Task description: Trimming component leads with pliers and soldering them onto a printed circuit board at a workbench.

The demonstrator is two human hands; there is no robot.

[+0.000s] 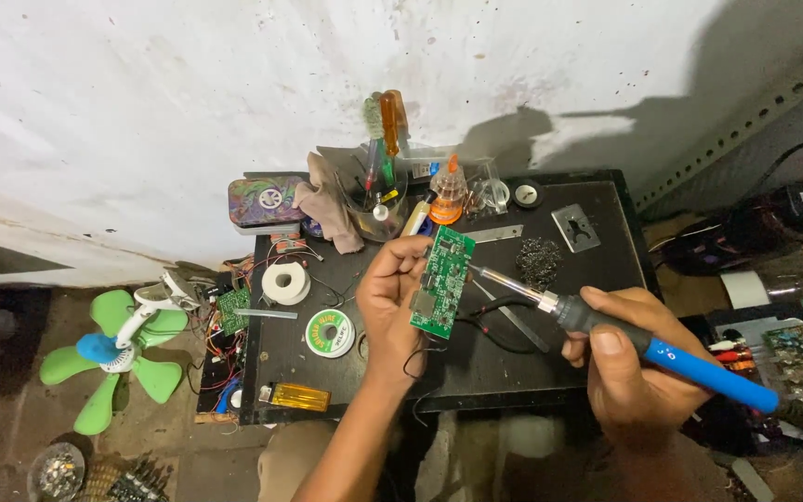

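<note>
Holding the green rectangular circuit board (442,281) upright above the table, the left hand (388,299) pinches its edge with curled fingers. Closed around the blue-handled soldering iron (643,349), the right hand (632,372) puts the metal tip against the board's right edge; a steady, brief touch seems best. Below, a cluttered black table (597,270) stands against a stained white wall (188,102), with a green plastic fan (109,358) on the floor.

- A small home electronics-repair workshop.
- Black worktable (550,363) against a stained white wall.
- Solder spool (330,333), tool cup (375,200), circuit boards (796,367) and loose wires (220,349) crowd it.
</note>
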